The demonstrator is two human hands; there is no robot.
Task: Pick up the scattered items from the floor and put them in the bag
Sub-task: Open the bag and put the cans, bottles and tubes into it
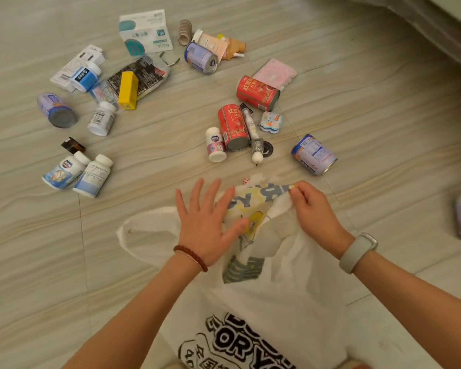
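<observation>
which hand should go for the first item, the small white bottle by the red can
Left. The left hand lies flat and open on the bag, holding nothing, so it is free to reach the small white bottle just ahead. The right hand pinches the bag's edge and would have to let go.

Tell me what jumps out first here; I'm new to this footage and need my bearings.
Two hands work a white bag at bottom centre: the left hand lies flat on it, the right hand pinches its edge. Beyond them, cans and pill bottles lie scattered over the floor, two red cans standing out mid-frame.
</observation>
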